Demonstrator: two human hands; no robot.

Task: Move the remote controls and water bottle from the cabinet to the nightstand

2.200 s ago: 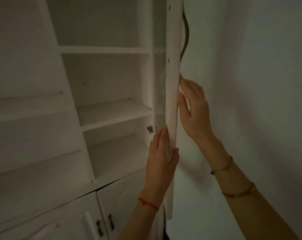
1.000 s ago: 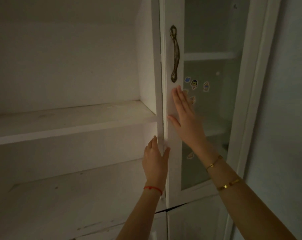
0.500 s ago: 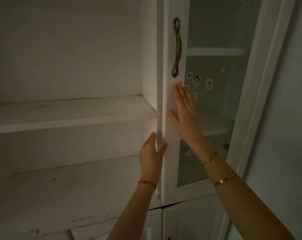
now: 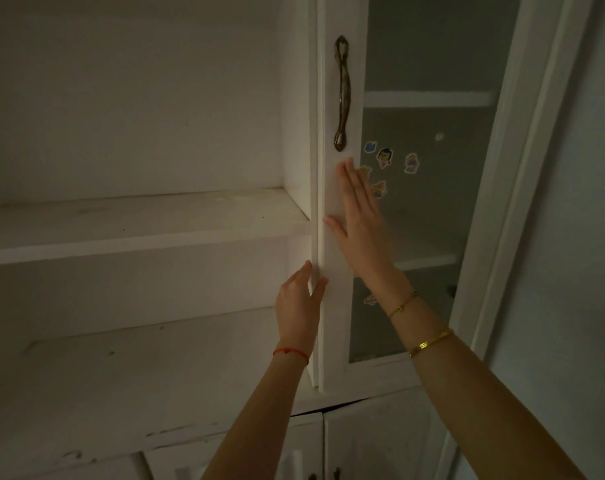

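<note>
A white cabinet door with a glass pane and a bronze handle lies nearly flush against the cabinet frame. My right hand rests flat on the door's white stile, fingers spread, just below the handle. My left hand touches the door's left edge lower down, its thumb on the front of the stile, fingers loosely extended. Neither hand holds anything. No remote control or water bottle shows on the shelves I can see.
Open white shelves with nothing on them run to the left of the door. Cartoon stickers dot the glass pane. Lower cabinet doors with small handles sit below. A plain wall stands at the right.
The door has swung from wide open to almost flush with the frame. Both hands stayed on it, the right shifting from its edge to flat on its front.
</note>
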